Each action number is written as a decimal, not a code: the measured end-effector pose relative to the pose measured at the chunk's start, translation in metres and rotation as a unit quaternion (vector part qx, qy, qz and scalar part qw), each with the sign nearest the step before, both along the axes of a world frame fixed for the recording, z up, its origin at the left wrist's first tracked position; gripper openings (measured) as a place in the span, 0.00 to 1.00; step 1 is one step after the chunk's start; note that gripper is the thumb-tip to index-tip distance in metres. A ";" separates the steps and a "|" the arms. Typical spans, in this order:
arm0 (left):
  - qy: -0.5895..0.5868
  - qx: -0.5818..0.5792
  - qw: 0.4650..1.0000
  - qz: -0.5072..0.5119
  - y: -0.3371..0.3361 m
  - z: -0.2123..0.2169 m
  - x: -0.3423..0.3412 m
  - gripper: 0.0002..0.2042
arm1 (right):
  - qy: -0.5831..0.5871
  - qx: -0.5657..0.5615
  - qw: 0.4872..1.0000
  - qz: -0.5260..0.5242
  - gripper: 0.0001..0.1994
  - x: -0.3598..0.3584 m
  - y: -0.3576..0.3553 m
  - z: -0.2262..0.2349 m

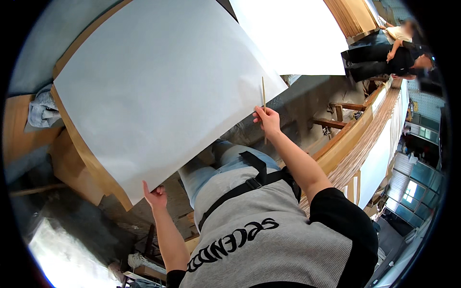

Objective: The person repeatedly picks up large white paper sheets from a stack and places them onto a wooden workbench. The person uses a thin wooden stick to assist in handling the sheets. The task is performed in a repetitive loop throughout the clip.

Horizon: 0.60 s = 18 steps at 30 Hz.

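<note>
A large white sheet (163,86), apparently paper, spreads in front of me over a brown board (81,149) whose edge shows at the left. At the sheet's near left corner, my left hand (156,198) is closed at the edge, one digit stretched along the top surface and the other fingers curled. My right hand (269,121) pinches a thin wooden stick (263,91) near the sheet's near right edge. The stick stands upright in the picture, its upper part over the sheet. Whether the right fingertips also touch the sheet is hard to see.
Beyond lies another bright white sheet (293,38). To the right runs a long stack with wooden edges (355,139), with wooden beams (331,123) beside it. Two people stand at the upper right. A grey cloth (44,109) lies at the left.
</note>
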<state>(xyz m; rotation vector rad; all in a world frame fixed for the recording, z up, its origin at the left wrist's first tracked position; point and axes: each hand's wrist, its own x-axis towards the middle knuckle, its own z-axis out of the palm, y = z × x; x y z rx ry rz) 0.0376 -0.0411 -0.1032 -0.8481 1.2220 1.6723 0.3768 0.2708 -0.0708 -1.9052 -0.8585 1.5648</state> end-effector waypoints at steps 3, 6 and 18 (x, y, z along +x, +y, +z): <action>0.030 -0.046 0.998 -0.026 0.022 0.008 0.011 0.14 | 0.005 0.021 1.000 0.022 0.11 0.004 0.002 -0.005; 0.066 -0.065 0.994 -0.050 0.017 0.003 0.007 0.14 | 0.006 -0.015 0.999 0.051 0.12 0.007 0.005 -0.003; 0.205 -0.124 0.965 -0.106 0.031 0.084 -0.033 0.12 | 0.097 0.007 0.989 0.107 0.20 -0.026 0.006 0.019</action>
